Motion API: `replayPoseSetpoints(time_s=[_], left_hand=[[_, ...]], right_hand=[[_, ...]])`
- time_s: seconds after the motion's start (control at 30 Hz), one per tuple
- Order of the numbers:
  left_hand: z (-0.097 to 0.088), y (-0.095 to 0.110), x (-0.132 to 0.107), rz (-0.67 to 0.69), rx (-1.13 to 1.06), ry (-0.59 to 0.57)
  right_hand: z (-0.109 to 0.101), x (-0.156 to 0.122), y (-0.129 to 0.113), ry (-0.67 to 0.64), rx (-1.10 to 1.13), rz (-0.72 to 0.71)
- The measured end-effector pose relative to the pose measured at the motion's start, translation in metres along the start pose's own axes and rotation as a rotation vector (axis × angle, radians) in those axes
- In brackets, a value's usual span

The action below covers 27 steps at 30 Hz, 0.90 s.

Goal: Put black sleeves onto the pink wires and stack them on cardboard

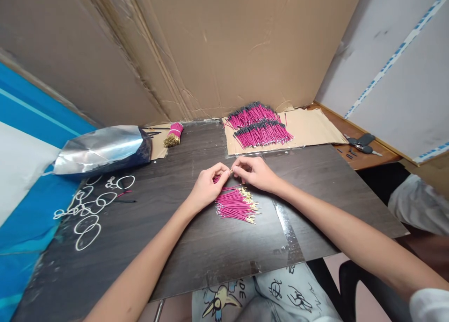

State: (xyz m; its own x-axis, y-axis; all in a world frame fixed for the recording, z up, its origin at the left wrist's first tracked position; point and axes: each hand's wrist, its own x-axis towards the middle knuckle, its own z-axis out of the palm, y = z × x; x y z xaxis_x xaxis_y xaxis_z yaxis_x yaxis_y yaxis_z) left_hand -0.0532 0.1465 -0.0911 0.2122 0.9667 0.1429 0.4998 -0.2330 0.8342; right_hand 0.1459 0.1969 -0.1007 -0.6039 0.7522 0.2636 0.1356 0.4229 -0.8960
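Note:
My left hand [211,184] is closed around some short pink wires [216,178], part of which shows between its fingers. My right hand [253,172] meets it at the fingertips, pinching at the gold-coloured end [231,171] of a wire. The fingers hide how many wires are held. Just below both hands, a loose pile of pink wires [234,204] lies on the dark table, gold terminals toward the right and bare silvery tips toward the left.
Pink wires with black ends [261,125] are heaped on cardboard [315,128] at the back. A banded wire bundle [174,134] stands left of them. A silver bag [101,149] and white rubber bands [87,210] lie at left. Pliers [363,143] rest far right.

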Motion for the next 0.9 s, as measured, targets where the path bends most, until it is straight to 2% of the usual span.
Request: replayPoseSetpoints(time_s=[0.17,0.37,0.47,0.67,0.9], left_hand=[[0.002,0.0,-0.001,0.017,0.106,0.016],[0.002,0.001,-0.002,0.029,0.107,0.042],[0.002,0.001,-0.002,0.034,0.128,0.067],[0.0,0.003,-0.001,0.042,0.119,0.046],[-0.001,0.006,-0.002,0.041,0.041,-0.044]], right_hand=[[0.002,0.001,0.003,0.001,0.013,0.036],[0.003,0.0,0.002,0.023,0.023,0.021],[0.002,0.001,0.001,0.042,0.113,0.043],[-0.006,0.007,0.009,-0.111,0.477,0.135],[-0.011,0.009,0.009,-0.19,0.523,0.145]])
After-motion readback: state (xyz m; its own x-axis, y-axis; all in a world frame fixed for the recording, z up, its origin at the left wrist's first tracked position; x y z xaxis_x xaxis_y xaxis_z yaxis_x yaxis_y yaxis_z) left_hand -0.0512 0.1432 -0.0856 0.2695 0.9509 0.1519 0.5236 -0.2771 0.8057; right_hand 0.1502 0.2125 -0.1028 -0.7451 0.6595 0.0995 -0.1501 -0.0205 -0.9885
